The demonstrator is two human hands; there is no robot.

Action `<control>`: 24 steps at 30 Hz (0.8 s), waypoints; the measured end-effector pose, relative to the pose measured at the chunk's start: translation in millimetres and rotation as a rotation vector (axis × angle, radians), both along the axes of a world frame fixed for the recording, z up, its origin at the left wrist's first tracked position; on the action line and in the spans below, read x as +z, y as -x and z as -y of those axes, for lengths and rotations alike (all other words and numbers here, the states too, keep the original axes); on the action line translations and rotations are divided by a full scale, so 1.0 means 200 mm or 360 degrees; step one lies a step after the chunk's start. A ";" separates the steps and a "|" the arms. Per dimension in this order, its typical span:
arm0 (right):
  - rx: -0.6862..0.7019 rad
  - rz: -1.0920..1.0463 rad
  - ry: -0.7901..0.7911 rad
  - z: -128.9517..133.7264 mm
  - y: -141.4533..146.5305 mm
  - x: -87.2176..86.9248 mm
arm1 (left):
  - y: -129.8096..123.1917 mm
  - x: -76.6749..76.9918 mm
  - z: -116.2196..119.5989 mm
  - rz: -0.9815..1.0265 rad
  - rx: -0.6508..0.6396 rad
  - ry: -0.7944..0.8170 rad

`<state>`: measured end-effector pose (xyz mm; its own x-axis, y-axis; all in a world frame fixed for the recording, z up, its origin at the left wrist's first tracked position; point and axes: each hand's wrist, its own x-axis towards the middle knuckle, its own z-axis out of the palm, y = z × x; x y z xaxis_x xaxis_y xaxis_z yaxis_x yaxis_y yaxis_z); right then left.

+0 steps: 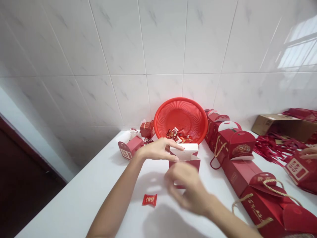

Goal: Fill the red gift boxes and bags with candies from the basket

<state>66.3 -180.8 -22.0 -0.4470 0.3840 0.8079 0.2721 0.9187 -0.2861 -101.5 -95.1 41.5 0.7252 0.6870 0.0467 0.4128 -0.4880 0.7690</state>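
Note:
An open red box with a white inside (189,162) stands on the white table in the middle. My left hand (159,149) is at its left side, thumb and fingers apart around the upper edge and flap. In front of the box is my right hand (184,186), blurred by motion, with its fingers curled; whether anything is in them cannot be seen. A small red wrapped candy (149,200) lies on the table to the left of my right hand.
Behind the box, a red plastic basket (180,115) with wrapped candies leans at the wall. Red boxes (242,175) with rope handles line the right. Smaller boxes (131,145) stand back left. At far right are red ribbons (268,147), a carton (274,122) and another person's hand.

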 end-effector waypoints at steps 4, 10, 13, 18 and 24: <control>-0.0074 0.0759 -0.0057 0.14 0.21 -0.27 | -0.03 0.03 0.05 -0.0011 -0.0074 -0.0069; -0.0195 0.1145 -0.0135 0.05 0.36 -0.54 | -0.05 0.04 0.08 -0.0040 -0.0059 -0.0097; -0.0094 0.1146 -0.0215 0.05 0.34 -0.55 | -0.04 0.03 0.06 -0.0040 -0.0037 -0.0093; 0.0315 0.0751 -0.0122 0.12 0.19 -0.24 | -0.04 0.02 0.05 -0.0023 -0.0021 -0.0039; -0.0153 -0.0153 -0.0124 0.04 -0.16 0.28 | -0.05 0.03 0.06 0.0004 -0.0108 -0.0073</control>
<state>97.5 -189.0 33.9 -0.3300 0.3560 0.8743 0.3349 0.9101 -0.2442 -92.4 -106.4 47.2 0.7701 0.6331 0.0787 0.3756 -0.5497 0.7461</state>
